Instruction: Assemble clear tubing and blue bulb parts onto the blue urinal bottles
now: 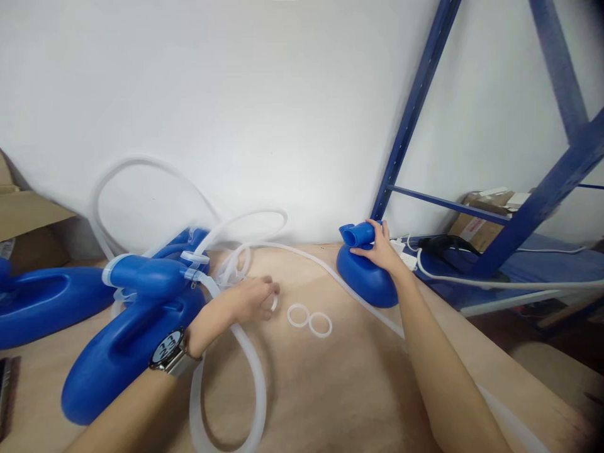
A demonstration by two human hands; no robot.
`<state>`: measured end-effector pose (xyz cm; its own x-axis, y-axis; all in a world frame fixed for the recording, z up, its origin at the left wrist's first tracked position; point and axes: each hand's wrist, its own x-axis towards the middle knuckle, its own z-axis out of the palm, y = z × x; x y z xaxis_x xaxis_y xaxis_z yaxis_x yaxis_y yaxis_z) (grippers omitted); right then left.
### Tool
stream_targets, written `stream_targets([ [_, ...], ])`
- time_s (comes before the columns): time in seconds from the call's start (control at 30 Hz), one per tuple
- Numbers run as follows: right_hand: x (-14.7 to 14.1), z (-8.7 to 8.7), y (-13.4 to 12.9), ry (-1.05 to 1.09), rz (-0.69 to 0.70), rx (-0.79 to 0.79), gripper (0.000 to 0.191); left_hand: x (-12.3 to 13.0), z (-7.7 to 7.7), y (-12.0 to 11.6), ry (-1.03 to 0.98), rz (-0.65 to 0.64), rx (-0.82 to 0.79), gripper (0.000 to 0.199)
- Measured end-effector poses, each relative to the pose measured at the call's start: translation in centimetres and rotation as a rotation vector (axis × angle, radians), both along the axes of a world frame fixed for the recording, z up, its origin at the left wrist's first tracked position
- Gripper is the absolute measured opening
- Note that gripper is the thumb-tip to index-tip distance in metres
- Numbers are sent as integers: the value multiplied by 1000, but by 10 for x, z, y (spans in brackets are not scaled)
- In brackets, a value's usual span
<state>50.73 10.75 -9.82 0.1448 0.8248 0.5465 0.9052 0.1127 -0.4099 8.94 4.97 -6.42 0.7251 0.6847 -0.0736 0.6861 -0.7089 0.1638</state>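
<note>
My left hand (pixel 255 298), with a watch (pixel 168 348) on the wrist, has its fingers closed on a thin white ring (pixel 274 303) just above the table. Two similar white rings, a left one (pixel 289 315) and a right one (pixel 330 325), lie side by side to its right. My right hand (pixel 383 251) is wrapped around the angled neck of a blue plastic bottle (pixel 365 277), whose open mouth points left. Left of my left hand, a larger blue bottle (pixel 106 358) lies with a clear tube (pixel 257 371) attached near its neck.
Another blue bottle (pixel 61 292) lies at the far left, by an open cardboard box (pixel 35 214). Coiled clear tubing (pixel 141 160) leans on the white wall. A blue metal rack (pixel 542 189) stands at right, with a white cable (pixel 495 282) crossing it.
</note>
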Motion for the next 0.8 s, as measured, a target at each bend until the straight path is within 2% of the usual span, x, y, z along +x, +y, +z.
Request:
stream_targets([
  [0.23, -14, 6, -8, 61, 37, -60, 117, 25, 39, -2, -309, 118, 92, 42],
  [0.47, -21, 9, -11, 82, 24, -44, 110, 38, 68, -29, -415, 170, 137, 41],
  [0.6, -21, 8, -12, 71, 36, -29, 101, 47, 75, -38, -494, 141, 132, 40],
  [0.73, -22, 9, -12, 10, 100, -54, 69, 51, 71, -33, -565, 93, 112, 37],
  [0.8, -23, 11, -13, -15, 144, -62, 62, 51, 69, -29, -600, 83, 105, 36],
])
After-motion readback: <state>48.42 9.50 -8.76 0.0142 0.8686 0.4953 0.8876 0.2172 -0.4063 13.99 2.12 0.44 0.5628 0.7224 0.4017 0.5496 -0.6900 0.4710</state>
